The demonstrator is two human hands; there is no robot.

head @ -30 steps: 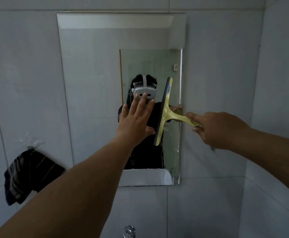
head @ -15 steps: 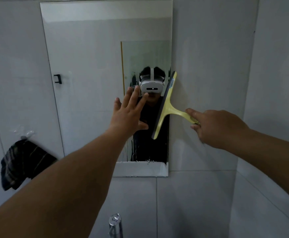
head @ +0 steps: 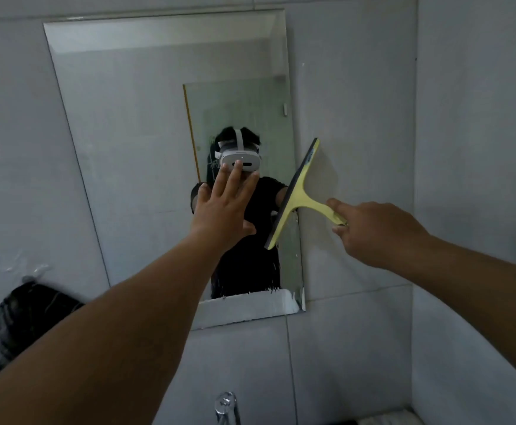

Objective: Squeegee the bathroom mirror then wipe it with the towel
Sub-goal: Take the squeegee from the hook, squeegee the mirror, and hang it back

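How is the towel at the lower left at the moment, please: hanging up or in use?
Hanging up: the dark towel droops from the wall, untouched by both hands.

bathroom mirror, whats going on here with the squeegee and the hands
A person is squeegeeing the mirror. The right hand grips the handle of the yellow squeegee, whose blade lies tilted at the mirror's right edge, partly over the tile. The left hand is held flat with straight fingers at the glass. Drips show near the mirror's bottom right. The dark towel hangs on the wall at lower left, untouched.
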